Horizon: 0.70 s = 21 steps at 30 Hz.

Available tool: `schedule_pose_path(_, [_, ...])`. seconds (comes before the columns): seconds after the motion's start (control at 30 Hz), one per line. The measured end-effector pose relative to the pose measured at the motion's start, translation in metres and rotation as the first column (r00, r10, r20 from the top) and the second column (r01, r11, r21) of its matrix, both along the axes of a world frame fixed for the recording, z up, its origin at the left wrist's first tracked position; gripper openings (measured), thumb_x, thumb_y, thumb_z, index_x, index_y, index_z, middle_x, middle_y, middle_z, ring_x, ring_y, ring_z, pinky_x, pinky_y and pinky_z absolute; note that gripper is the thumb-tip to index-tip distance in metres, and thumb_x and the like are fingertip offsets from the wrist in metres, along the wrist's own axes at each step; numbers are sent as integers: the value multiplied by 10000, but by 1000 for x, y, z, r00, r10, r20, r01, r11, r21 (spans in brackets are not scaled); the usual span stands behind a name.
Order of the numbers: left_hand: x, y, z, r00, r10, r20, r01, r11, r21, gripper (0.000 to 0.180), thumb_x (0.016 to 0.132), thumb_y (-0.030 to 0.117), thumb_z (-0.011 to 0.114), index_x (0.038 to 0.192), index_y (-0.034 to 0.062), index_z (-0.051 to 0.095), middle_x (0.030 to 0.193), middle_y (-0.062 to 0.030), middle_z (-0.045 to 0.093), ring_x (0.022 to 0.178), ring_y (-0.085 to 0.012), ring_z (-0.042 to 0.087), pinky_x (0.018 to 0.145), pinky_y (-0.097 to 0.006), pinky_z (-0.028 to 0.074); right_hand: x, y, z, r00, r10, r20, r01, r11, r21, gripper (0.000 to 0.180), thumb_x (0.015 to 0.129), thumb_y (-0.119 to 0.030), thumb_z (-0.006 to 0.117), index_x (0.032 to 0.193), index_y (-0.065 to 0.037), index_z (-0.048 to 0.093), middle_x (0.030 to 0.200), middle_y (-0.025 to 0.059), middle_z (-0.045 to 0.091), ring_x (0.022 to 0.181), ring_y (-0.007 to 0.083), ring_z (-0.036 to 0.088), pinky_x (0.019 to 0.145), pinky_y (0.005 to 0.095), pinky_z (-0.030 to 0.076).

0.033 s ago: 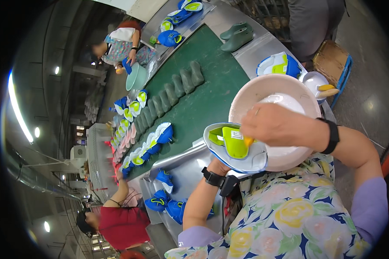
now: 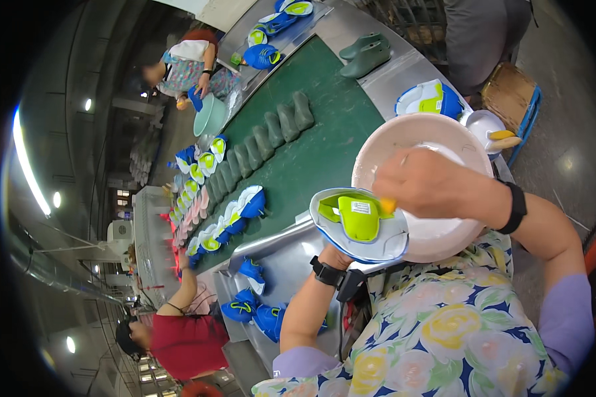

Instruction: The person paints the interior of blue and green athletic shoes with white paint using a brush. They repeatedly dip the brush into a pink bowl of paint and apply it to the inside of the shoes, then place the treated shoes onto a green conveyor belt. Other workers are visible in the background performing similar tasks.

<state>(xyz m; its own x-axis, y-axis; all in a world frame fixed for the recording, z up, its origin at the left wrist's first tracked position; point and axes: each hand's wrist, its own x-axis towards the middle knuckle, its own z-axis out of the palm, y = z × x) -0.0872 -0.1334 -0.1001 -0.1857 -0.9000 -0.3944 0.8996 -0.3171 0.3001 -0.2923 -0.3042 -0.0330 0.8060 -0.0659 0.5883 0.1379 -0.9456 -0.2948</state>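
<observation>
My left hand (image 2: 335, 255) holds a shoe upper (image 2: 359, 225) from below, its fingers mostly hidden under it. The upper is turned with its pale underside up; a lime-green lining with a white label shows inside a blue edge. Over the rim of a pale pink basin (image 2: 371, 147), my right hand (image 2: 414, 182) is closed around a small yellow-orange tool (image 2: 388, 205), mostly covered by the fingers. The tool's tip is close to the upper's right side; contact is unclear. White liquid (image 2: 444, 228) shows in the basin, which stands right beside the upper.
Dark green shoe lasts (image 2: 271, 131) line a green conveyor belt (image 2: 338, 99), with blue-and-white uppers (image 2: 250, 202) alongside. Another upper (image 2: 430, 99) and a white cup (image 2: 481, 124) with yellow and tan handles stand behind the basin. Blue uppers (image 2: 269, 323) fill a metal tray. Co-workers (image 2: 189, 337) stand left.
My right hand has shifted slightly right, drawing the yellow-orange tool away from the lime lining. The upper in my left hand has tilted a little.
</observation>
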Motion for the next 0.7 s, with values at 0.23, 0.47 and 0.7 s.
schedule_pose_path(0.23, [-28,-3,7,992,-10,-124,9,1000,-5,526,1023,426,502,1414,74,508,1376,-150,592,1246,-319,596,1071,-501,487,32,10,2,944,119,307,-195,953,230,143,868,-126,692,976,-81,610,975,91,653,894,292,653,782,392,529])
schedule_pose_path(0.47, [-3,10,-15,988,81,-132,-68,992,104,530,1025,441,498,1412,80,501,1371,-153,594,1216,-325,618,1024,-482,541,22,-5,-10,998,69,-5,-63,927,370,167,905,-157,680,950,-29,583,898,158,642,841,349,656,745,433,522])
schedule_pose_path(0.7, [16,15,-14,860,290,420,-236,955,-177,523,1007,410,537,1392,56,531,1324,-164,622,1156,-291,647,969,-444,565,11,-19,-9,938,63,-340,148,817,558,230,891,-194,692,960,11,616,845,211,665,773,384,658,705,420,519])
